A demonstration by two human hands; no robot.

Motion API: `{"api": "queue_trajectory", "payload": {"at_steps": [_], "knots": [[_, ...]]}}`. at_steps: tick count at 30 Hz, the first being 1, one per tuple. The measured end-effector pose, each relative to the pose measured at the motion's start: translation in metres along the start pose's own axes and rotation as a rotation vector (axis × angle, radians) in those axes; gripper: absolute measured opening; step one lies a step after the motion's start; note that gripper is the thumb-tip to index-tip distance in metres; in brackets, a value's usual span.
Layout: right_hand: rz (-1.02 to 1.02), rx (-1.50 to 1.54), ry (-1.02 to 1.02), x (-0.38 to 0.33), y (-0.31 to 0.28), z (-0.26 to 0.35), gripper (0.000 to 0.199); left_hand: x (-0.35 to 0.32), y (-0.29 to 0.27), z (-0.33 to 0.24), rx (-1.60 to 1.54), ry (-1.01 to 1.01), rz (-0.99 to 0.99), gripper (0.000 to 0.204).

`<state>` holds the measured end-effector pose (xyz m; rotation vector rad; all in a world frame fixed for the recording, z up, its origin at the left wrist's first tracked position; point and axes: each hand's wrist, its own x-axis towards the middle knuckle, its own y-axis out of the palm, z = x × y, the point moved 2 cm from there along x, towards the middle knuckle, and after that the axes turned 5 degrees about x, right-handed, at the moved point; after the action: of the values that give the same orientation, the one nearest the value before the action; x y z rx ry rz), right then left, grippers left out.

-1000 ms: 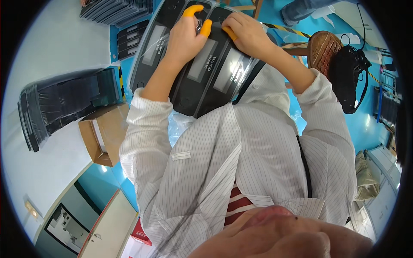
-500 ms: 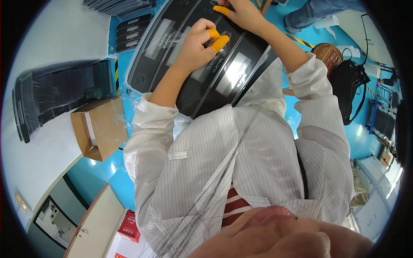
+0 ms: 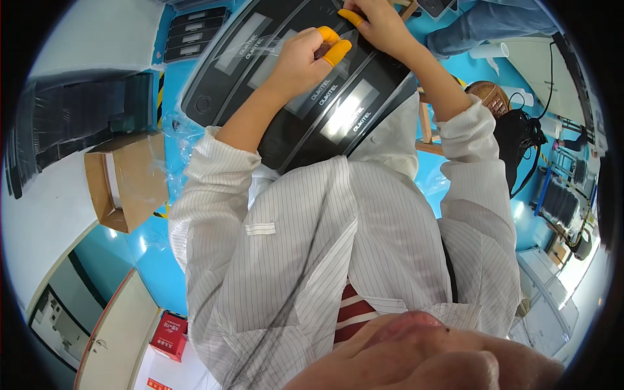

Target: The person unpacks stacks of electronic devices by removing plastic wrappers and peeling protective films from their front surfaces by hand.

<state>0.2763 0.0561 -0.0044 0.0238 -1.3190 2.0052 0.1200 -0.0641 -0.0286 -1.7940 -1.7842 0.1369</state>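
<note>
Blue worktop [image 3: 146,260], crowded: open cardboard box [image 3: 123,179] on the left, stacks of black trays [image 3: 71,120] past it, white cabinet lower left. Little free room around the hands. Big black moulded tray [image 3: 292,123] sits against the person's chest, tilted up-right. Clear plastic film [image 3: 286,45] lies over its top end. Left hand [image 3: 302,62], orange finger cots on, fingers curled, pinching the film. Right hand [image 3: 377,23] is closed on the film's edge at the tray's upper rim.
</note>
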Motion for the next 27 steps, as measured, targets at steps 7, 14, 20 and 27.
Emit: {"api": "queue_trajectory", "payload": {"at_steps": [7, 14, 20, 27], "knots": [[-0.26, -0.029, 0.286, 0.049, -0.01, -0.062, 0.019, -0.003, 0.004, 0.0, 0.108, -0.022, -0.023, 0.026], [0.096, 0.454, 0.177, 0.0, -0.032, 0.015, 0.007, -0.001, 0.002, -0.001, 0.056, -0.212, -0.011, 0.025], [-0.039, 0.71, 0.465, -0.082, -0.021, 0.038, 0.022, -0.007, -0.003, -0.033, 0.303, 0.431, -0.163, 0.014], [-0.04, -0.264, 0.12, -0.105, -0.039, 0.01, 0.049, -0.048, -0.022, -0.051, 0.157, 0.101, 0.384, 0.016]]}}
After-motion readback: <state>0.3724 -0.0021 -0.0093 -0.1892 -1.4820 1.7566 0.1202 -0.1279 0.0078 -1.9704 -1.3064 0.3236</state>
